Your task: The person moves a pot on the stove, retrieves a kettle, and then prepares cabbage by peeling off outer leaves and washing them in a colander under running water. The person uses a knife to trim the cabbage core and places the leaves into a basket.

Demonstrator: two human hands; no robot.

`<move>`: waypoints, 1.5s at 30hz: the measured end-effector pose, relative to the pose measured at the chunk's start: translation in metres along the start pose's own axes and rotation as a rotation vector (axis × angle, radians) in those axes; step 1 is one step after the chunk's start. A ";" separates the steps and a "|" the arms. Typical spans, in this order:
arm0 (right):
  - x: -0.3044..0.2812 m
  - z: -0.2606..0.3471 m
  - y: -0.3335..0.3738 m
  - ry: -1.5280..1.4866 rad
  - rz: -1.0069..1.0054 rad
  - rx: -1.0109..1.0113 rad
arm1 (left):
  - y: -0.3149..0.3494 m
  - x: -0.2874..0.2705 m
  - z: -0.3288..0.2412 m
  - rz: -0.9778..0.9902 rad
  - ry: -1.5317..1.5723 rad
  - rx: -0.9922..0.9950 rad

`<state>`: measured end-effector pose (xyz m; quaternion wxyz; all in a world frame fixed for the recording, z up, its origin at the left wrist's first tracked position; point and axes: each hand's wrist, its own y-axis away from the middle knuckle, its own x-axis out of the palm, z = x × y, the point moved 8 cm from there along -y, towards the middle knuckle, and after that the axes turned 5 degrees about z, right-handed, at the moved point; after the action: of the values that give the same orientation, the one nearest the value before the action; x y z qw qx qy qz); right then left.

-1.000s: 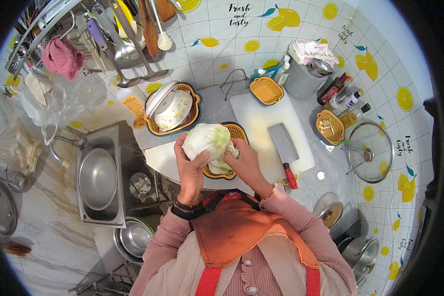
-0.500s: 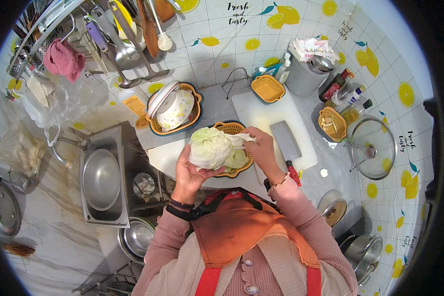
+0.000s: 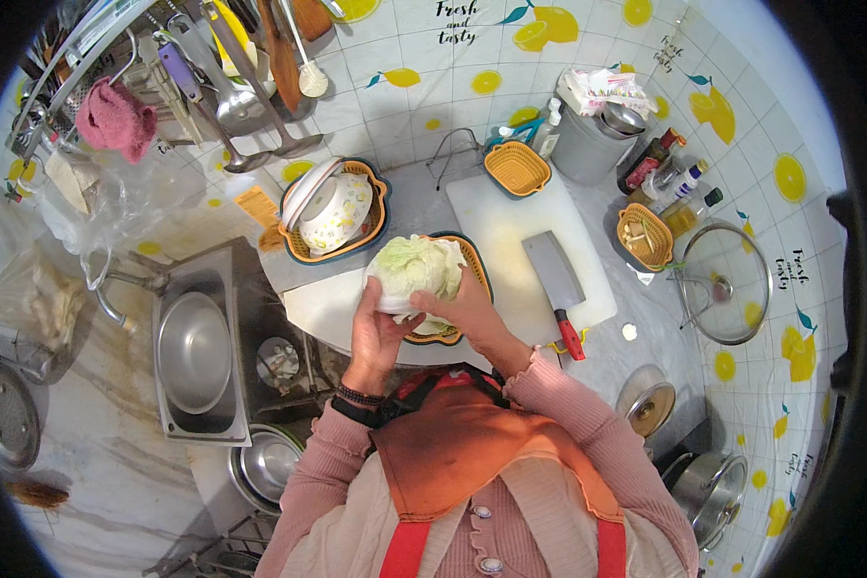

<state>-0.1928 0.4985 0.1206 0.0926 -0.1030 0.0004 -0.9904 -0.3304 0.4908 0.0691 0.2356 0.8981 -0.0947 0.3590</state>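
A pale green and white head of cabbage (image 3: 413, 273) is held up between both hands, over an orange-yellow basket (image 3: 480, 274) with a dark outer rim. My left hand (image 3: 374, 326) wraps the cabbage's left side and underside. Against its right and lower side presses my right hand (image 3: 464, 311), fingers curled round it. The cabbage and hands cover most of the basket, so little of its inside shows. Right of the hands, a cleaver (image 3: 556, 279) with a red handle lies on a white cutting board (image 3: 482, 214).
Left of the board stands a basket with bowls (image 3: 335, 214). Behind it is a small orange basket (image 3: 517, 170). A sink (image 3: 243, 289) with a metal basin lies left. Bottles (image 3: 682, 207), a small basket (image 3: 643, 237) and a glass lid (image 3: 725, 285) line the right side.
My right hand has come in from the cabbage's right, where it pulled at a leaf, and now grips the head. The cabbage is turned slightly in both hands.
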 end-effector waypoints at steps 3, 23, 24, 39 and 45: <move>-0.008 -0.005 -0.001 0.169 -0.029 0.020 | 0.002 0.002 -0.005 0.031 -0.049 0.024; -0.027 0.015 -0.011 0.350 0.072 0.063 | -0.012 0.015 -0.026 0.150 -0.001 0.012; -0.028 0.020 -0.013 0.416 0.087 0.057 | -0.015 0.015 -0.032 0.133 -0.042 -0.001; -0.030 0.054 -0.016 0.745 -0.021 -0.095 | -0.018 0.022 -0.034 0.161 -0.289 0.086; -0.043 0.040 -0.012 0.649 0.019 -0.089 | -0.012 0.012 -0.028 0.183 -0.193 0.078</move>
<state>-0.1458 0.5193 0.1514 0.0924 0.2144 0.0740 -0.9696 -0.3340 0.5148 0.0906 0.1564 0.9245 -0.1845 0.2945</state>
